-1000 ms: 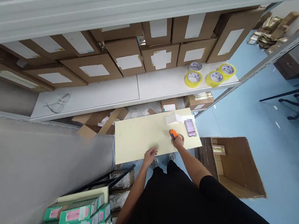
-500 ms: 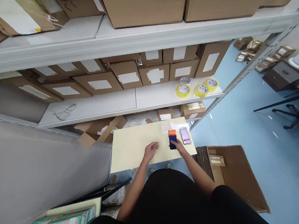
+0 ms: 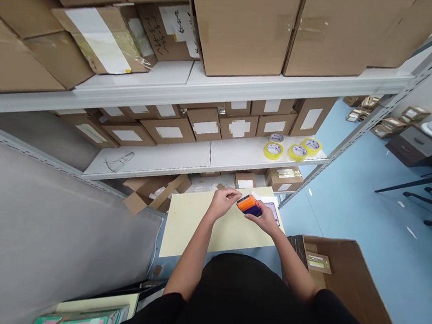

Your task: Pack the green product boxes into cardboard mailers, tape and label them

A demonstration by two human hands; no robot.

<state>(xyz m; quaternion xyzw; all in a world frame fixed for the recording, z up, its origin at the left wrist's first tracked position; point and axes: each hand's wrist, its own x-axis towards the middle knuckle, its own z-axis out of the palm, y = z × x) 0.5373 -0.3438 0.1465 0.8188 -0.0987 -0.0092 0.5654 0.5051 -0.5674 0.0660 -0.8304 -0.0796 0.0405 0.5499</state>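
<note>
In my right hand is a small dark-blue and orange box, tilted, with its orange end turned up and to the left. The fingers wrap round its blue part. My left hand is just left of the orange end, its thumb and fingers drawn together in a pinch. Whatever may be between those fingertips is too small to make out. Both hands are over the pale yellow tabletop. A phone with a lit screen lies behind my right hand, partly covered by it.
A metal shelf rack stands in front, carrying labelled cartons and rolls of yellow tape. Safety glasses lie on its middle shelf. At right, a large open carton stands on the blue floor, with a small parcel inside.
My left hand has come up and right, close to the box, and its fingers have pinched together. The box has tipped, orange end leftward, in my right hand. The camera view has shifted.
</note>
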